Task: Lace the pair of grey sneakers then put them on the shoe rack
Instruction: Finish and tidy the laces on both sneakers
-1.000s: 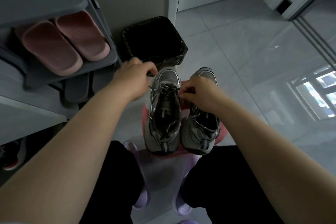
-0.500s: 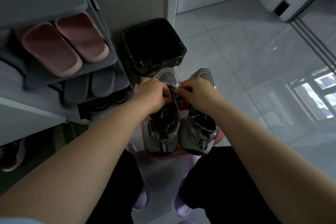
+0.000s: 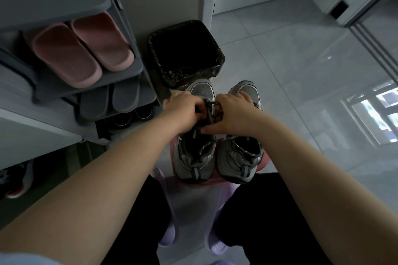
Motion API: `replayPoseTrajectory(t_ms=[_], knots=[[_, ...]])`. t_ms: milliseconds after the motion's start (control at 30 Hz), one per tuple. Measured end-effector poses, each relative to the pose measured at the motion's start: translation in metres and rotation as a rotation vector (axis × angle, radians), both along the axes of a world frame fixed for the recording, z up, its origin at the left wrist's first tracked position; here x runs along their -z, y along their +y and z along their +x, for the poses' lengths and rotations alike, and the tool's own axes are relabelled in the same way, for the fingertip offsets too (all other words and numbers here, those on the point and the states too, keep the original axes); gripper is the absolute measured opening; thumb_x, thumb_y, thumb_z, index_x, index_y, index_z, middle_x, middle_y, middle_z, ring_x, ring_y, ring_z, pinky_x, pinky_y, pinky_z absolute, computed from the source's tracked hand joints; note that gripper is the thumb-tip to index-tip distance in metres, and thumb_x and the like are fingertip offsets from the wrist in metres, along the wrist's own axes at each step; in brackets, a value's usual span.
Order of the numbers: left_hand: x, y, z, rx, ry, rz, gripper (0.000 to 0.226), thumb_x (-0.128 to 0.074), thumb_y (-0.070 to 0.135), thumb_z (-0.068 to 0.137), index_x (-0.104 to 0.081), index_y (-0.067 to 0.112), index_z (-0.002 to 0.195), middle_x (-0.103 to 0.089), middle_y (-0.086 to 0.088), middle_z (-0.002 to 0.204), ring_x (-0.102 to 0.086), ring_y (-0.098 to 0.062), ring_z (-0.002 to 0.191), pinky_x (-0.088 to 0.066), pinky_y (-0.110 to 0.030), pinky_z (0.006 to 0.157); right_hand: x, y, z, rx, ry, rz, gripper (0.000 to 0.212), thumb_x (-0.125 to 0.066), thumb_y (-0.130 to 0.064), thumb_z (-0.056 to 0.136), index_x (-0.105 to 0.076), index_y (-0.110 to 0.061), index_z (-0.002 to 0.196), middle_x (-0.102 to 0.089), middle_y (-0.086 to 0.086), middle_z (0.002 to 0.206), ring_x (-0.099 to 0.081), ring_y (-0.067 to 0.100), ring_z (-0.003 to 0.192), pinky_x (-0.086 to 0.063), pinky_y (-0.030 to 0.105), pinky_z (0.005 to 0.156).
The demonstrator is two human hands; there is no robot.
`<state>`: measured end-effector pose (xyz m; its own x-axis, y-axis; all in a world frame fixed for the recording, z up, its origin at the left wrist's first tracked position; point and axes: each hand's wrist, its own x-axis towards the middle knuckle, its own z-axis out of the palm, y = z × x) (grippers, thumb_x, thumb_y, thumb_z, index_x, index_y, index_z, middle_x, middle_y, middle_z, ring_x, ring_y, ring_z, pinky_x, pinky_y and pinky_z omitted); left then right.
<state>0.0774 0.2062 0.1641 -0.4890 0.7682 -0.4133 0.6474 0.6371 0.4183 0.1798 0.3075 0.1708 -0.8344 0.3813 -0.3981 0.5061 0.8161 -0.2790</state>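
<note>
Two grey sneakers (image 3: 215, 157) stand side by side on a pink stool (image 3: 266, 161) between your knees, just beside the shoe rack (image 3: 90, 89); your left hand (image 3: 185, 107) and right hand (image 3: 234, 112) both curl over the left sneaker (image 3: 193, 163) at its upper eyelets, fingers pinching the lace (image 3: 212, 109). Lace reads thin, limp and probably slick, so pinch it near the tips and keep tension; shoes look light, soft-uppered, stiff-soled, so lift by the heel collars. Your knuckles hide the eyelets and lace ends, so lacing progress can't be told, and the right sneaker (image 3: 239, 163) is too dark up top to read its lacing.
</note>
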Motion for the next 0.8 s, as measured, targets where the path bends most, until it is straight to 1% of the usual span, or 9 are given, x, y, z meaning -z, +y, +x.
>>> replayPoseTrajectory(t_ms=[100,200,300,367,467,533,600,667,800], knots=[[-0.002,-0.002,-0.002,0.02,-0.002,0.015,0.014,-0.06,0.031,0.087,-0.065,0.026,0.099,-0.05,-0.003,0.117,-0.036,-0.028,0.121,-0.027,-0.037,0.1,0.001,0.005,0.001,0.066,-0.023,-0.067,0.061,-0.074,-0.061,0.06,-0.042,-0.019,0.09,-0.049,-0.005,0.095,-0.041,0.017,0.093,-0.032,0.036,0.098],[-0.008,-0.004,-0.006,0.047,0.008,0.028,0.007,-0.062,0.028,0.086,-0.065,0.025,0.091,-0.048,-0.001,0.113,-0.036,-0.026,0.117,-0.028,-0.037,0.099,-0.002,0.011,0.003,0.226,-0.021,-0.318,0.074,-0.08,-0.059,0.045,-0.052,-0.019,0.1,-0.064,-0.007,0.101,-0.06,0.013,0.094,-0.049,0.034,0.09],[-0.011,-0.009,-0.014,0.065,-0.031,0.026,0.003,-0.064,0.024,0.085,-0.063,0.023,0.083,-0.044,0.001,0.104,-0.037,-0.025,0.116,-0.033,-0.036,0.1,-0.002,0.013,0.006,0.291,0.015,-0.472,0.049,-0.086,-0.042,0.055,-0.054,-0.024,0.088,-0.065,-0.02,0.084,-0.06,-0.01,0.072,-0.051,0.012,0.068],[-0.011,-0.011,-0.016,0.062,-0.044,0.039,0.002,-0.065,0.021,0.085,-0.064,0.022,0.084,-0.043,0.001,0.102,-0.039,-0.023,0.114,-0.034,-0.03,0.094,-0.003,0.012,0.003,0.28,0.026,-0.406,0.042,-0.083,-0.043,0.06,-0.049,-0.027,0.078,-0.055,-0.022,0.073,-0.055,-0.007,0.064,-0.043,0.008,0.056],[-0.005,-0.012,-0.015,0.038,-0.042,0.105,0.005,-0.065,0.019,0.085,-0.068,0.018,0.089,-0.044,0.002,0.101,-0.043,-0.022,0.112,-0.036,-0.029,0.09,-0.002,0.006,-0.001,0.175,-0.012,-0.253,0.052,-0.076,-0.055,0.062,-0.048,-0.023,0.093,-0.052,-0.016,0.08,-0.053,0.011,0.083,-0.039,0.026,0.082],[-0.001,-0.011,-0.012,0.013,-0.054,0.154,0.009,-0.063,0.018,0.086,-0.068,0.016,0.093,-0.043,0.002,0.1,-0.044,-0.023,0.11,-0.037,-0.032,0.092,0.0,0.002,-0.004,0.137,0.029,-0.277,0.058,-0.075,-0.053,0.065,-0.05,-0.02,0.105,-0.057,-0.01,0.091,-0.054,0.014,0.091,-0.041,0.031,0.087],[0.002,-0.01,-0.009,0.009,-0.074,0.204,0.01,-0.062,0.017,0.086,-0.069,0.013,0.093,-0.042,0.003,0.097,-0.046,-0.024,0.108,-0.038,-0.034,0.093,0.001,-0.001,-0.006,0.137,0.126,-0.32,0.058,-0.078,-0.044,0.067,-0.052,-0.018,0.111,-0.058,-0.004,0.101,-0.056,0.015,0.092,-0.046,0.027,0.078],[0.004,-0.009,-0.005,0.026,-0.1,0.243,0.01,-0.063,0.016,0.085,-0.069,0.012,0.092,-0.041,0.003,0.095,-0.047,-0.024,0.107,-0.038,-0.035,0.094,0.004,0.0,-0.007,0.132,0.169,-0.301,0.056,-0.078,-0.033,0.068,-0.052,-0.016,0.114,-0.054,0.0,0.106,-0.053,0.016,0.089,-0.041,0.02,0.066],[0.006,-0.007,-0.002,0.021,-0.115,0.25,0.009,-0.064,0.017,0.085,-0.069,0.014,0.092,-0.04,0.005,0.096,-0.042,-0.022,0.11,-0.035,-0.035,0.098,0.009,0.006,-0.004,0.184,0.139,-0.279,0.047,-0.075,-0.025,0.067,-0.054,-0.016,0.108,-0.053,0.006,0.101,-0.054,0.023,0.085,-0.041,0.026,0.065]])
